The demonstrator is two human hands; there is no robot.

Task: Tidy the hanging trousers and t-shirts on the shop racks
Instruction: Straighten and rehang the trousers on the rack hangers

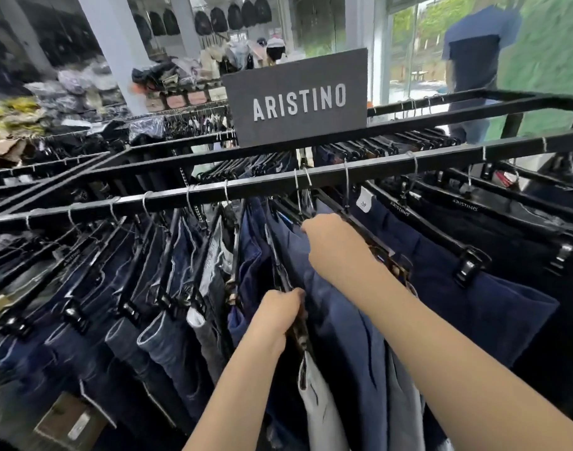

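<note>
1. Navy trousers [343, 320] hanging on clip hangers from the front rail [187, 196] of the black rack, at mid-length, just below the brand sign [298, 96].
2. Left hand [278, 315] closed on the near end of a clip hanger [296, 323] in the packed middle group; fingers curled tight around it.
3. Right hand [334, 245] pressed down on the bar of the next hanger toward the right end of the rail; fingers curled over the far side and hidden, so the exact grip cannot be told.
4. Progress, judged: work under way, roughly mid-rail. Dark trousers [493, 255] toward the right end hanging evenly spaced and flat, waistbands level: apparently finished.
5. Remaining, judged: jeans [132, 288] toward the left end crowded, with hangers slanted and overlapping; spacing and squaring needed there.
6. T-shirts: none identifiable on this rack; that part apparently untouched.
7. Appearance of handled trousers: smooth navy cloth, folds bunched between neighbouring hangers, pale lining [317, 411] showing at the near end.
</note>
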